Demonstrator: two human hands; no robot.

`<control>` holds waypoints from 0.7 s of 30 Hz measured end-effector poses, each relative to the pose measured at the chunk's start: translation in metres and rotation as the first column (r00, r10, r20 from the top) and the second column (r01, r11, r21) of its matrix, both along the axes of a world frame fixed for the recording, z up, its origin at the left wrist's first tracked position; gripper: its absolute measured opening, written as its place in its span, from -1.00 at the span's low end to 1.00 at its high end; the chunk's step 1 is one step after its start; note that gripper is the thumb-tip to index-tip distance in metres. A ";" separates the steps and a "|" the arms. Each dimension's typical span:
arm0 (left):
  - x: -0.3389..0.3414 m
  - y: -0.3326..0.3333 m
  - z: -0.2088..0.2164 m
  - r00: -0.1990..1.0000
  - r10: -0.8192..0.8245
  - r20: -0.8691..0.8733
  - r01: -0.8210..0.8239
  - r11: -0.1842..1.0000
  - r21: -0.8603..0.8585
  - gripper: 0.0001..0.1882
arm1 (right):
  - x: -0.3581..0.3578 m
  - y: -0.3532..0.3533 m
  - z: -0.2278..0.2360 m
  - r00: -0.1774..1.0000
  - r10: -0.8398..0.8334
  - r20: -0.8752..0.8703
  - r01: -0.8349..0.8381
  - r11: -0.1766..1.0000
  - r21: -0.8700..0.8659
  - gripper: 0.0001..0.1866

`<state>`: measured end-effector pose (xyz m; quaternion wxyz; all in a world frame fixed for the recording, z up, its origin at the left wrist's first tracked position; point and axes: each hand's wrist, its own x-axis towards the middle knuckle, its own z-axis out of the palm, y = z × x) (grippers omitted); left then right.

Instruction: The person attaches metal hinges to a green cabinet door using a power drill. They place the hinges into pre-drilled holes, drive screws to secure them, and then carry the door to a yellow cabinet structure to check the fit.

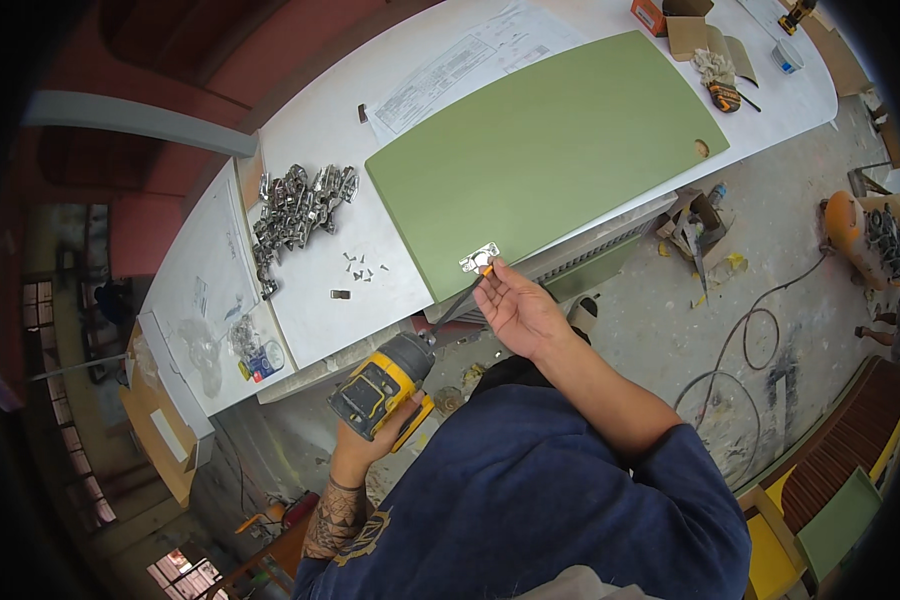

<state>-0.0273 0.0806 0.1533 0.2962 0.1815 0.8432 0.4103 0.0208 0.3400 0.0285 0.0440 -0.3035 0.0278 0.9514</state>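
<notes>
My left hand [378, 440] is wrapped round the grip of a yellow and black cordless drill [378, 382], which hangs just off the table's front edge. Its long dark driver bit [457, 303] slants up to a silver cabinet hinge [479, 258] on the green panel [550, 160], close to the panel's near edge. My right hand [518, 310] is turned partly palm up. Its thumb and forefinger pinch the bit's orange end beside the hinge, the other fingers loosely curled. Whether a screw sits at the bit's tip is hidden by the fingers.
A heap of metal hinges [298, 205] lies left of the panel, with several loose screws [362, 268] and a small metal piece [340, 294] nearby. Drawing sheets [450, 75] lie behind. A tape measure [724, 96] stands at far right; a compressor [855, 240] and hose [745, 325] are on the floor.
</notes>
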 end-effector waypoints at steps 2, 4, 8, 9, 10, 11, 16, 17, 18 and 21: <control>-0.006 0.012 0.012 0.989 -0.092 -0.118 0.079 0.991 -0.111 -0.78 | -0.009 -0.003 -0.001 0.999 -0.003 0.040 0.003 1.000 0.016 -0.86; -0.015 0.032 0.028 0.987 -0.116 -0.112 0.096 0.980 -0.172 -0.76 | -0.014 -0.003 -0.002 0.997 -0.008 0.082 0.005 0.999 0.034 -0.85; -0.035 0.073 0.064 0.977 -0.196 -0.083 0.165 0.943 -0.289 -0.72 | -0.019 -0.002 -0.005 0.996 -0.009 0.084 -0.001 0.993 0.119 -0.85; -0.039 0.083 0.072 0.982 -0.186 -0.026 0.168 0.931 -0.324 -0.71 | -0.018 -0.001 -0.006 0.996 -0.004 0.088 -0.008 0.991 0.134 -0.85; -0.044 0.088 0.077 0.975 -0.223 -0.017 0.203 0.915 -0.349 -0.68 | -0.019 -0.002 -0.004 0.996 -0.005 0.086 -0.006 0.992 0.128 -0.85; -0.048 0.094 0.082 0.974 -0.225 -0.017 0.205 0.912 -0.355 -0.68 | -0.019 -0.002 -0.002 0.995 -0.017 0.103 0.004 0.992 0.126 -0.86; -0.056 0.122 0.100 0.932 -0.360 -0.049 0.312 0.863 -0.398 -0.63 | -0.020 0.000 -0.004 0.994 -0.040 0.107 0.029 0.994 0.102 -0.86; -0.057 0.126 0.102 0.924 -0.377 -0.056 0.321 0.848 -0.422 -0.63 | -0.020 0.001 -0.004 0.994 -0.034 0.106 0.024 0.995 0.095 -0.86; -0.058 0.127 0.102 0.924 -0.379 -0.057 0.321 0.846 -0.426 -0.63 | -0.020 0.001 -0.004 0.994 -0.028 0.105 0.019 0.996 0.089 -0.85; -0.060 0.129 0.102 0.915 -0.397 -0.072 0.332 0.842 -0.425 -0.63 | -0.019 0.002 -0.002 0.994 -0.021 0.111 0.011 0.996 0.091 -0.84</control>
